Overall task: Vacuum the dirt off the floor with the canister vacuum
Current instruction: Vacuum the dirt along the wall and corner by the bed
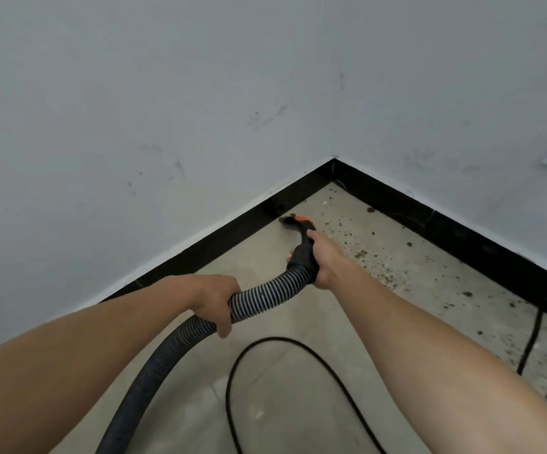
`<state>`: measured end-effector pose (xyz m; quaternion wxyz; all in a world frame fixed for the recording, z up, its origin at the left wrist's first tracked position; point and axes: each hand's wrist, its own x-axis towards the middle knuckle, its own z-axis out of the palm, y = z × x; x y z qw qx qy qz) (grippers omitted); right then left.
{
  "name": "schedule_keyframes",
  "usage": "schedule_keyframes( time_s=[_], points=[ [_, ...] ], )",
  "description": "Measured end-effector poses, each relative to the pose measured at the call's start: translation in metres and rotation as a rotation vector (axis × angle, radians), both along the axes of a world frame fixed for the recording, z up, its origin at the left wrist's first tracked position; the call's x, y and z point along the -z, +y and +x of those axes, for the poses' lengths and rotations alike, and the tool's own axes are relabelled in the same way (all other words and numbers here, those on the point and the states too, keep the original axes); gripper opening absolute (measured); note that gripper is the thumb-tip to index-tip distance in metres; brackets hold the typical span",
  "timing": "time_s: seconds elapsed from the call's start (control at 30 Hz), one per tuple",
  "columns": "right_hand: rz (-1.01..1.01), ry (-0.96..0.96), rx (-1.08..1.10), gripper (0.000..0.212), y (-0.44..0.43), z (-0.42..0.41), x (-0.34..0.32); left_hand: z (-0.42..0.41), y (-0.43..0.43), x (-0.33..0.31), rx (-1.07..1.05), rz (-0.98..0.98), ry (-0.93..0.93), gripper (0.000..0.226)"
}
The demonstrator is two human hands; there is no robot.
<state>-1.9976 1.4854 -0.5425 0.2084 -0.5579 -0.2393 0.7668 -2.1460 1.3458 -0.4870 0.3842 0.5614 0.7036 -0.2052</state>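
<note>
A ribbed black vacuum hose [167, 348] runs up from the bottom left to a black handle with an orange nozzle end [300, 224]. My right hand [322, 257] grips the handle, and the nozzle's mouth lies low by the black skirting on the left wall. My left hand [214, 299] grips the hose a little further back. Dark dirt specks [380, 257] are scattered over the beige floor [265, 381] to the right of the nozzle, along the right wall. The canister itself is out of view.
Two grey walls meet in a corner [333, 165] with black skirting [219, 234] at the foot. A black power cable [298, 342] loops on the floor between my arms. Another cable [540, 319] hangs down the right wall onto the floor.
</note>
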Motion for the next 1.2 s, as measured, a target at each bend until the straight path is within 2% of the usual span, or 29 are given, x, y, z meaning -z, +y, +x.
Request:
schedule_keyframes(
  time_s=[0.17, 0.33, 0.67, 1.0, 1.2],
  points=[
    [0.002, -0.003, 0.003, 0.043, -0.020, -0.031, 0.000, -0.029, -0.015, 0.006, 0.010, -0.007, 0.044, 0.045],
    [0.019, -0.039, 0.128, 0.033, -0.045, -0.032, 0.014, -0.044, -0.024, 0.013, 0.031, -0.033, 0.081, 0.045],
    [0.077, -0.079, 0.154, 0.031, 0.013, -0.038, 0.000, -0.043, 0.006, 0.020, -0.103, 0.184, -0.053, 0.039],
    [0.168, -0.227, 0.211, 0.056, 0.084, -0.045, 0.025, -0.034, 0.039, 0.031, -0.177, 0.358, -0.083, 0.043],
    [0.184, -0.250, 0.386, 0.044, 0.083, -0.029, 0.018, -0.025, 0.053, 0.035, -0.172, 0.377, -0.052, 0.042]
  ],
)
